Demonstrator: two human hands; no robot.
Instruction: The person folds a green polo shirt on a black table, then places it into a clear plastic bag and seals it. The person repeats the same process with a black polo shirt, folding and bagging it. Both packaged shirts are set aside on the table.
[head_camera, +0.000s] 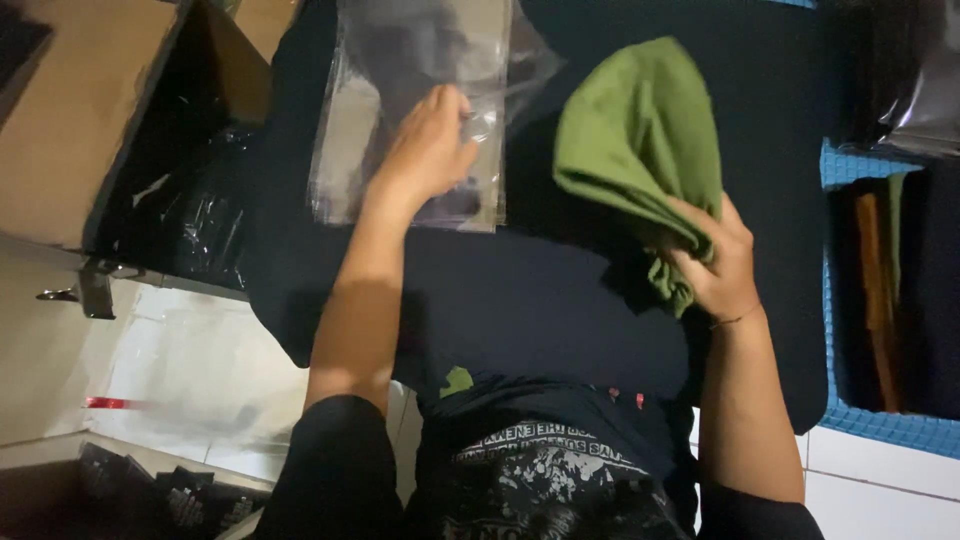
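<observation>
My right hand (715, 265) grips a folded olive-green garment (640, 140) by its lower edge and holds it up over a dark navy cloth (560, 300) spread in front of me. My left hand (425, 150) lies on a clear plastic bag (405, 110) that rests flat on the navy cloth, with the fingers curled on the bag's film near its right side. Something dark shows through the bag. The two hands are about a forearm's width apart.
An open cardboard box (90, 100) with black plastic bags (190, 220) inside stands at the left. Folded clothes (885, 290) are stacked on a blue mat (870, 430) at the right. Another box of dark packets (150, 490) sits lower left on white tiles (200, 360).
</observation>
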